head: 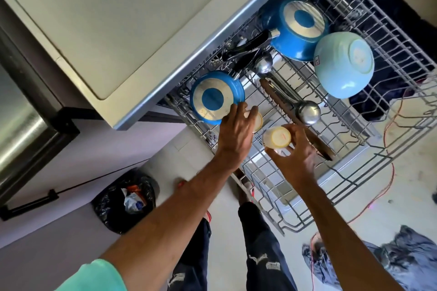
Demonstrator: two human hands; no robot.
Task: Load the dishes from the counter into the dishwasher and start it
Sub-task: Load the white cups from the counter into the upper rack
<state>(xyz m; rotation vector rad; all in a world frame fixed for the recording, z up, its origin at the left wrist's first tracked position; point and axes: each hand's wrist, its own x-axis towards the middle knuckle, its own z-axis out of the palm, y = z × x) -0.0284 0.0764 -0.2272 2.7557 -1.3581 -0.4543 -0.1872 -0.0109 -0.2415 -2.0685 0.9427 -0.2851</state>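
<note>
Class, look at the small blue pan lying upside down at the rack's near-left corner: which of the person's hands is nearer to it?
Left. The left hand has its fingertips at the edge of the small blue pan; the right hand is further right, holding a yellow-bottomed glass.

Rack (354, 196) count: 2 blue pans (216, 98) (299, 29), 1 light-blue bowl (344, 64), 2 ladles (307, 111) (263, 64). 2 yellow cups (277, 137) (257, 121) at 6 o'clock.

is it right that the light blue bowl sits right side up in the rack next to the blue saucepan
Not quite. The head view shows the light blue bowl upside down, base facing up. The rest holds: it is in the dishwasher rack beside the blue saucepan.
</note>
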